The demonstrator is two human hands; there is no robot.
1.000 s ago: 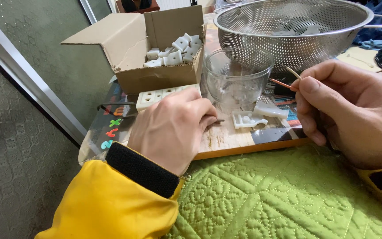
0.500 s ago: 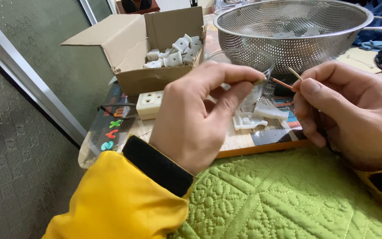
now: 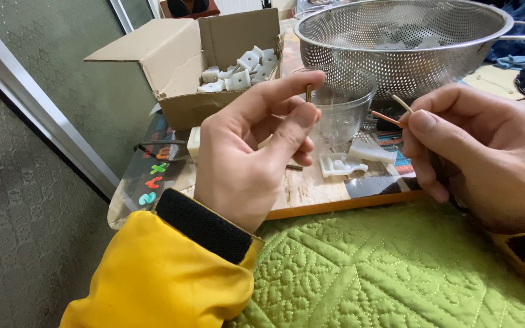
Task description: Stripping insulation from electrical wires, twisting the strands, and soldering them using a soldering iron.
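The left hand (image 3: pixel 247 155) is raised above the surface (image 3: pixel 311 191), thumb and forefinger closed on a small dark pin (image 3: pixel 308 93) held upright, just in front of a clear plastic cup (image 3: pixel 344 103). The right hand (image 3: pixel 478 155) is curled shut around a few thin sticks (image 3: pixel 394 111) whose tips poke out past its thumb toward the cup. Below the 2 hands lie white plastic parts (image 3: pixel 350 161); behind stand a metal colander (image 3: pixel 408 42) and an open cardboard box (image 3: pixel 199 67) of white pieces, with a green quilt (image 3: pixel 366 267) nearest the person.
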